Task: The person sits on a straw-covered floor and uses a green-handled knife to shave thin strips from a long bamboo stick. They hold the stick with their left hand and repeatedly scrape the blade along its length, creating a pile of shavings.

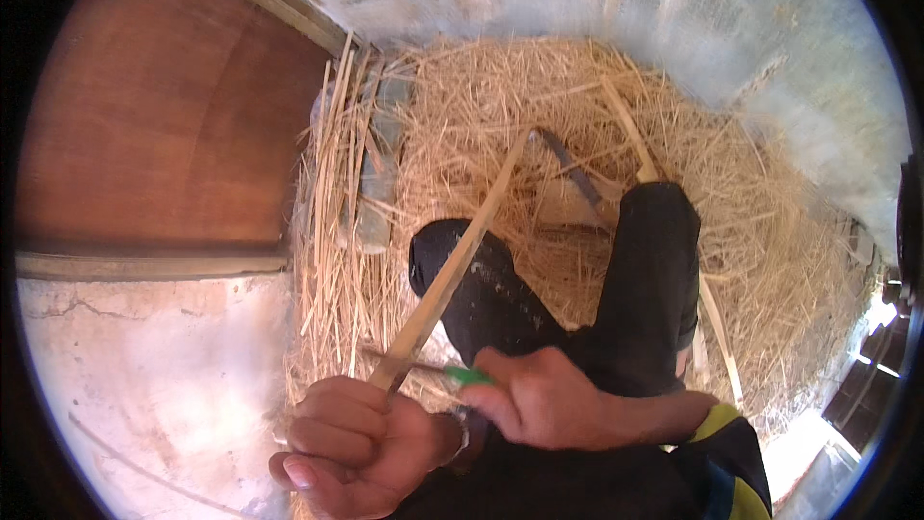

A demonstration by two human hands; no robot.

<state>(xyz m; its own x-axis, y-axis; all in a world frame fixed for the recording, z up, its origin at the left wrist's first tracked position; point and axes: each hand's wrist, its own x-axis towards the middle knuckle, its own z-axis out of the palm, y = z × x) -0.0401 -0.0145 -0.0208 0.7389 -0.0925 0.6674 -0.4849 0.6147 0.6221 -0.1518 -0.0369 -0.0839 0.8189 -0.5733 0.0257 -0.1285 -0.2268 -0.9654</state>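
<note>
Thin sticks (332,193), along the left edge of the straw (481,87). Left hand (351,438), closed on the near end of a pale strip (456,270) slanting past the left knee (434,244); green-handled knife (469,376), blade (429,366) across the strip, gripped in the right hand (551,400).

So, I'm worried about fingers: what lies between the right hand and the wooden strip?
In the head view, the green-handled knife spans that gap, from right hand to wooden strip.

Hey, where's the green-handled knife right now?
In the head view, the knife is below the centre, held in the right hand, its blade crossing the strip just above the left hand.
</note>
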